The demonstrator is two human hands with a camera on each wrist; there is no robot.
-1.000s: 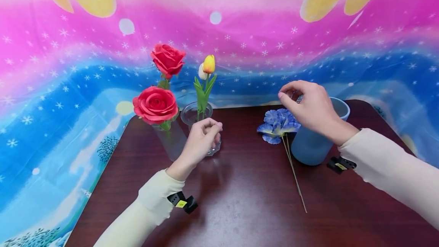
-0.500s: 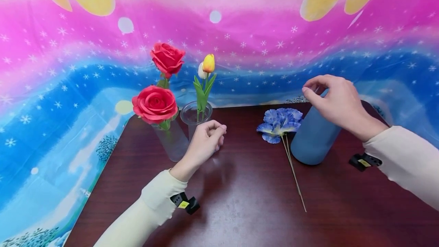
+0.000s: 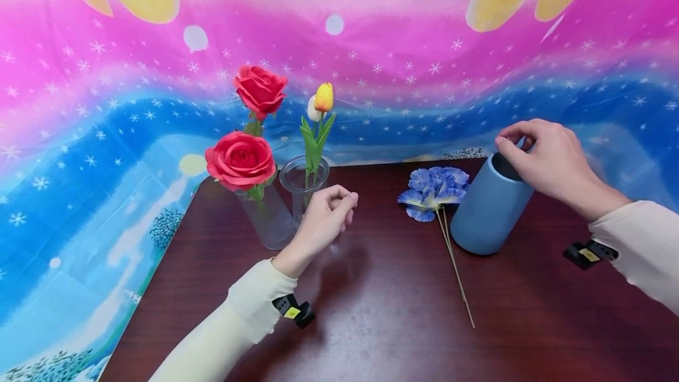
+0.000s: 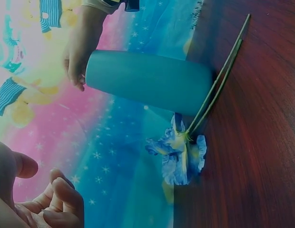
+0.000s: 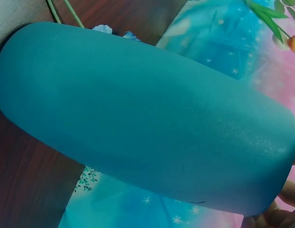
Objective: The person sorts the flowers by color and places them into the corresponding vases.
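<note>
A tall blue vase (image 3: 490, 217) stands upright on the right of the table. My right hand (image 3: 557, 164) is at its rim, thumb and fingers loosely bent and overlapping the mouth's right side. In the right wrist view the vase (image 5: 147, 118) fills most of the picture, with a few fingertips (image 5: 288, 194) showing past its rim. Blue flowers (image 3: 435, 190) on two thin bare stems lie left of the vase. My left hand (image 3: 325, 217) hovers over the table in front of the clear tulip vase (image 3: 299, 196), holding nothing; its fingers (image 4: 66, 194) are relaxed and bent.
Two red roses (image 3: 241, 161) stand in a frosted vase (image 3: 267, 226) at the left. A yellow tulip (image 3: 323, 98) and a white tulip (image 3: 313, 109) rise from the clear vase. A colourful printed cloth (image 3: 371, 63) hangs behind the dark wooden table (image 3: 392, 311).
My right hand has moved right, from above the blue flowers to the vase's rim, uncovering part of its mouth. My left hand has drifted slightly right. Flowers and vases stay put.
</note>
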